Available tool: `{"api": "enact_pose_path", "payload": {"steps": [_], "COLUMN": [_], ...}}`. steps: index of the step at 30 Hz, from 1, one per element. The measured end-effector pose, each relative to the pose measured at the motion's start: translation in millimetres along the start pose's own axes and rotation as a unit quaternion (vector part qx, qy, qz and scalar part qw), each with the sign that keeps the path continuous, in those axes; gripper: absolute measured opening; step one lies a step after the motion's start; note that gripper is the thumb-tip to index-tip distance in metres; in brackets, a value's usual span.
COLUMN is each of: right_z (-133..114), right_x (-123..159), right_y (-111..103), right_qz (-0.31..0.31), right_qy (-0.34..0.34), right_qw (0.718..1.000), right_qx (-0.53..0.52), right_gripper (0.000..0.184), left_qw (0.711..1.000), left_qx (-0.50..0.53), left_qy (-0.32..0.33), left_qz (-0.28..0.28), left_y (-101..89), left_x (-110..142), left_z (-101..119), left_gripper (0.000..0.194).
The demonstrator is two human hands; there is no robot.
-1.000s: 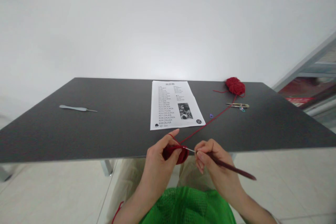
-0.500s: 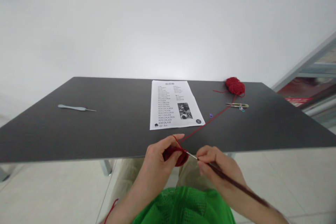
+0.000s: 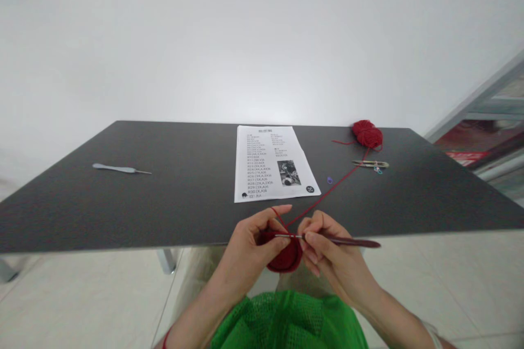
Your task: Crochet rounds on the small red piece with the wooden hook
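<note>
My left hand [image 3: 256,234] pinches a round piece of red crochet [image 3: 285,259] at the table's front edge, its index finger stretched out with red yarn [image 3: 323,194] looped over it. My right hand [image 3: 325,242] is closed around a crochet hook [image 3: 352,241] with a dark reddish-brown handle. The hook lies almost level, and its thin metal shaft crosses the top edge of the crochet, reaching to my left thumb. From my left hand the yarn runs back to a red yarn ball [image 3: 367,134] at the far right.
A printed pattern sheet [image 3: 268,174] lies mid-table. At the left rests a grey-handled crochet hook [image 3: 117,168]. Below the yarn ball are small yarn snips [image 3: 370,164] with a teal stitch marker [image 3: 377,170] beside them. A purple stitch marker [image 3: 329,180] sits right of the sheet.
My right hand has moved slightly up and left, swinging the hook from slanted to nearly level. More of the crochet's round face shows below my left thumb.
</note>
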State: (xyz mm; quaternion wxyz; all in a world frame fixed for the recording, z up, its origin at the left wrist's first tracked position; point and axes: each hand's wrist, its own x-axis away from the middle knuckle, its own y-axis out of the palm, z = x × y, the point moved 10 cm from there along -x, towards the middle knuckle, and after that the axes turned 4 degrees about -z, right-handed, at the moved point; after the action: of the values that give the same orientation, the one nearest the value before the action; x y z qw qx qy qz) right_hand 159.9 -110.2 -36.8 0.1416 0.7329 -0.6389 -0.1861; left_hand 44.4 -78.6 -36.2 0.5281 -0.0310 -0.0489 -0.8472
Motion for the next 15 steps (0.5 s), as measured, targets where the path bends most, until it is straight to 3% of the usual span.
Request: {"api": "enact_pose_path", "payload": {"steps": [2,3,5,7,9,11,13,15], "right_z": [-9,-15,-22,-19,-18,-23,-26,-19], "right_x": [6,12,27,37,42,41,31,18], "right_y": [-1,1,13,25,28,24,13,-1], "right_qz": [0.024,0.034,0.028,0.009,0.004,0.004,0.008,0.012], "right_qy": [-0.096,-0.155,-0.267,-0.336,-0.38,-0.393,-0.349,-0.255], "right_qw": [0.986,0.959,0.869,0.781,0.741,0.762,0.836,0.922], "right_qx": [0.138,0.233,0.416,0.527,0.554,0.515,0.424,0.292], "right_gripper": [0.014,0.012,0.014,0.02,0.026,0.026,0.021,0.013], "left_qw": [0.998,0.995,0.984,0.974,0.969,0.967,0.965,0.965], "left_qx": [0.056,0.093,0.165,0.21,0.23,0.239,0.243,0.245], "left_qy": [-0.024,-0.04,-0.068,-0.075,-0.078,-0.086,-0.092,-0.091], "left_qz": [0.012,0.017,0.029,0.044,0.047,0.033,0.022,0.017], "left_y": [2.4,4.5,9.2,11.5,12.5,13.7,12.2,8.7], "left_x": [0,0,0,0,-1,-2,-3,-4], "left_z": [-7,-12,-22,-28,-31,-32,-32,-30], "left_gripper": [0.042,0.043,0.045,0.045,0.044,0.043,0.042,0.042]}}
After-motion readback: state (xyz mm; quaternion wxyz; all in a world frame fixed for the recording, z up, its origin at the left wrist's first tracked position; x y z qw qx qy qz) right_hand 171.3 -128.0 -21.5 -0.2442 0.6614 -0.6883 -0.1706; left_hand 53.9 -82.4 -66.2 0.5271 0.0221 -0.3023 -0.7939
